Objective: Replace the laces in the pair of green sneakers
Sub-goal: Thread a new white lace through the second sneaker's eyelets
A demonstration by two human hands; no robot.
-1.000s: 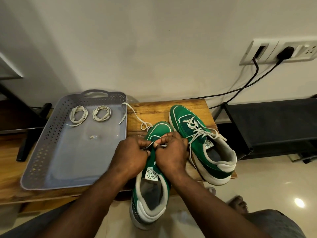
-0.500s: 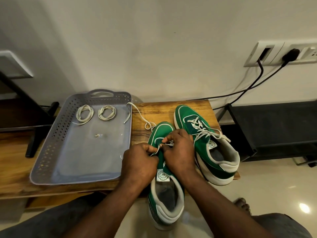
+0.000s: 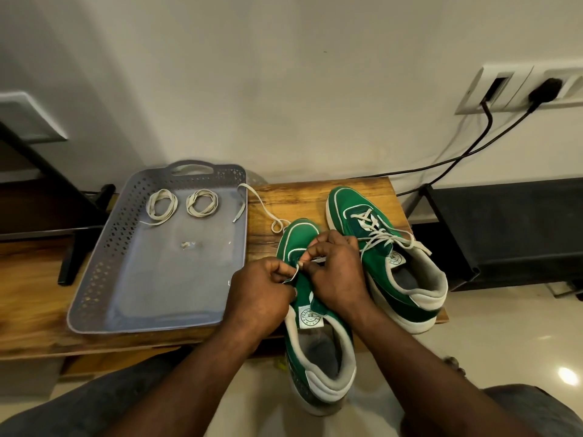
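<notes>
Seen from the head camera, our left hand (image 3: 262, 291) and right hand (image 3: 339, 272) each pinch a white lace (image 3: 239, 212) at the near green sneaker (image 3: 318, 383), whose heel overhangs the wooden bench (image 3: 315, 197). We see the second sneaker (image 3: 347, 203), laced, just beside it. Two coiled laces (image 3: 190, 203) lie in the grey tray (image 3: 94, 272).

Table (image 3: 315, 197): tray (image 3: 94, 272) on its left part, two sneakers on its right.
Tray: two coiled laces side by side at the far end, left coil (image 3: 162, 205) and right coil (image 3: 202, 202).
Loose lace (image 3: 262, 205): one end in the tray, draped over its right rim and across the table to the near sneaker (image 3: 318, 342).
Near sneaker: heel overhangs the table's front edge.
Far sneaker (image 3: 407, 279): just beside it, to the right and farther back.
Left hand (image 3: 258, 298), right hand (image 3: 337, 272): over the near sneaker's forepart, pinching the loose lace.
</notes>
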